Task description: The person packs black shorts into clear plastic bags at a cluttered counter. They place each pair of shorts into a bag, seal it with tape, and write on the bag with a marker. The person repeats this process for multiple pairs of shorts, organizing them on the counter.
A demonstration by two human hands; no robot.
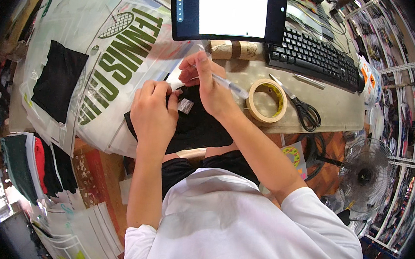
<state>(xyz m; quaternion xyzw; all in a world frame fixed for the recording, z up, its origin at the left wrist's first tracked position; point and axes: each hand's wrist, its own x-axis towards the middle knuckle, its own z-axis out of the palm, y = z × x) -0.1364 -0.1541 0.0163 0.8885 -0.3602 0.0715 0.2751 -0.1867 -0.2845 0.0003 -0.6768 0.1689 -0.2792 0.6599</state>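
Observation:
My right hand is closed with a slim clear pen lodged in it, the pen pointing out to the right. Beside it, my left hand is closed, its thumb and fingertips pinching at a small white piece that reaches toward my right fingers. A black cloth lies under both hands at the table's near edge and over my lap. On the cloth, close to my left thumb, sits a small shiny silvery-clear square. My curled fingers partly hide the white piece.
A tape roll and black-handled scissors lie to the right. Behind stand a tablet and a black keyboard. Printed plastic sheets with a folded black cloth cover the left. A fan stands at right.

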